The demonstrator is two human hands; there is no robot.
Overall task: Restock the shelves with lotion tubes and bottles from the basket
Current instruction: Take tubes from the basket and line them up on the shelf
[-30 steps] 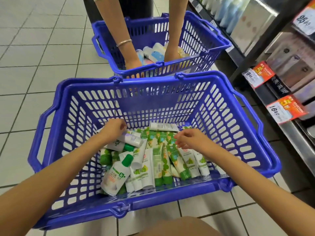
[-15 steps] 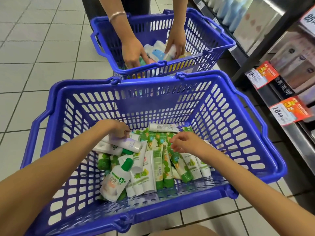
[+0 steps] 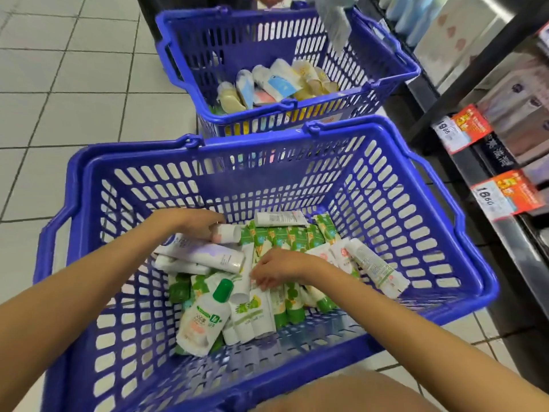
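— Blue plastic on every side. What lies nearest in the near basket point(image 3: 118, 337)?
— By its near edge, toward the left, you have a white bottle with a green cap point(image 3: 205, 319). It lies flat, cap toward the far wall, on the green-and-white tubes point(image 3: 279, 236) that cover the middle of the floor.
— Right hand?
— Your right hand point(image 3: 276, 267) is down at the centre of the heap, fingers bent, tips on the tubes. Whether they pinch one, I cannot tell.
— Left hand?
— Your left hand point(image 3: 202, 224) is further in, toward the far wall. Its fingers curl round the end of a small pink-and-white tube point(image 3: 228, 233). Just below your wrist lies a longer white-and-lilac tube point(image 3: 214, 257).
— The right wall?
— A white tube with green print point(image 3: 374, 269) lies aslant beside it, and another white tube point(image 3: 280, 218) lies along the far wall.
— Beyond that?
— A second blue basket point(image 3: 383, 59) stands just past your far rim on the tiled floor point(image 3: 59, 84), with pale tubes point(image 3: 276, 84) in its near end. On your right runs the shelf point(image 3: 505, 233), orange price tags point(image 3: 502, 197) on its edge.
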